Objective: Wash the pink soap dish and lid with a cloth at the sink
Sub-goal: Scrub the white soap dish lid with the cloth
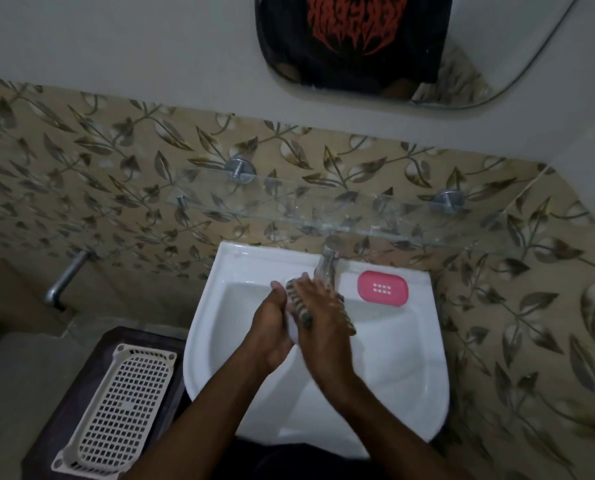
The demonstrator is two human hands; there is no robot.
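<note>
Head view: a white sink [406, 358] fixed to the leaf-patterned wall fills the middle. Left of the sink, a white perforated basket [119, 407] rests on a dark stool. Over the sink basin, the left hand [271, 327] and right hand [318, 317] press together, clasping a striped cloth [297, 301] below the tap [327, 263]. A pink soap dish [382, 288] lies on the sink's right back ledge.

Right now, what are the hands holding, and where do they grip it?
A striped cloth, pressed between the left hand and right hand palms over the sink; only its edges show.
</note>
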